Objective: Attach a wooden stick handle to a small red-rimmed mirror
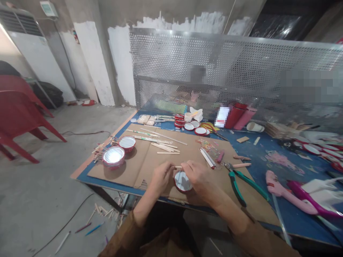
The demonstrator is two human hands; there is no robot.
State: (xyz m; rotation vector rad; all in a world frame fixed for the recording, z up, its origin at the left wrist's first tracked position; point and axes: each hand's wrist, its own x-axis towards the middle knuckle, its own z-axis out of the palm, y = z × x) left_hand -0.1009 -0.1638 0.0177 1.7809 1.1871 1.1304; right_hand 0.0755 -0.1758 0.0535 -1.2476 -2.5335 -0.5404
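Note:
A small round red-rimmed piece with a white face (pixel 183 181) lies on the brown cardboard (pixel 150 167) near the table's front edge. Just above its back rim, a short thin wooden stick (pixel 178 167) spans the gap between my hands. My left hand (pixel 162 175) pinches the stick's left end. My right hand (pixel 197 175) is closed at its right end, over the right side of the round piece. Two similar round pieces, one nearer (pixel 114 156) and one behind it (pixel 127 142), stand at the left with sticks beside them.
Green-handled pliers (pixel 237 185) and a pink glue gun (pixel 286 192) lie at the right. Flat wooden sticks (pixel 166 147) lie behind my hands. A perforated metal panel (pixel 166 60) rises at the back. A red chair (pixel 26 114) stands on the floor at left.

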